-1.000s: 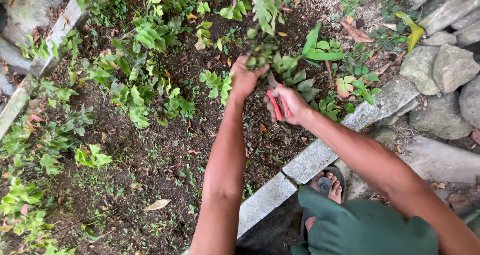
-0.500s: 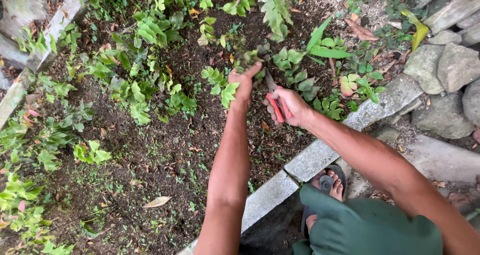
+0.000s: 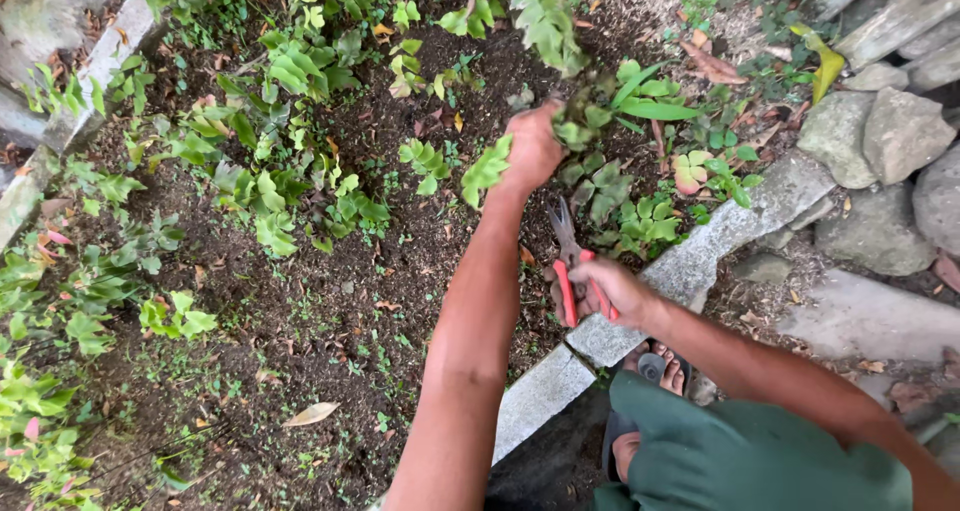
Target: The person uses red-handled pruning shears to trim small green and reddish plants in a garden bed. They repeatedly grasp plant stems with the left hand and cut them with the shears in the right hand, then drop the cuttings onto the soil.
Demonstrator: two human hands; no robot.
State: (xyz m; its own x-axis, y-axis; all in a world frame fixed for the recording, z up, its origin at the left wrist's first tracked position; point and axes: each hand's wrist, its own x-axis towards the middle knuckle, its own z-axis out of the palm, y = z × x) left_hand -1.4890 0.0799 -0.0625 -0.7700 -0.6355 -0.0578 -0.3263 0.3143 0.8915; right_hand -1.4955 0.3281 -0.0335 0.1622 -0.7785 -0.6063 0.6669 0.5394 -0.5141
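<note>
- Red-handled pruning shears [image 3: 575,271] sit in the right hand [image 3: 605,289]; I read the fingers as wrapped round both handles, and the grey blades point up and away from the body, tips close together.
- Left hand [image 3: 532,149] is fisted round a bunch of leafy green stems [image 3: 553,41]; fingers closed tight on the stalks, foliage spilling above the fist and a light green leaf [image 3: 487,169] hanging just beside the wrist.
- The bunch is up over the dark soil [image 3: 330,311] of the bed, further from the body than the shears; the two hands are apart, left above right in the head view.
- Right hand hovers at the edge of the grey concrete kerb [image 3: 690,266], which runs diagonally between the bed and the stones.
- Low green plants [image 3: 640,221] grow just beside the shears, between the two hands.
- Large grey rocks [image 3: 870,141] lie beyond the kerb, right side.
- Below: green trousers [image 3: 750,451] and a sandalled foot [image 3: 660,371] near the kerb.
- One dry tan leaf [image 3: 310,413] lies on the soil, well apart from both hands.
</note>
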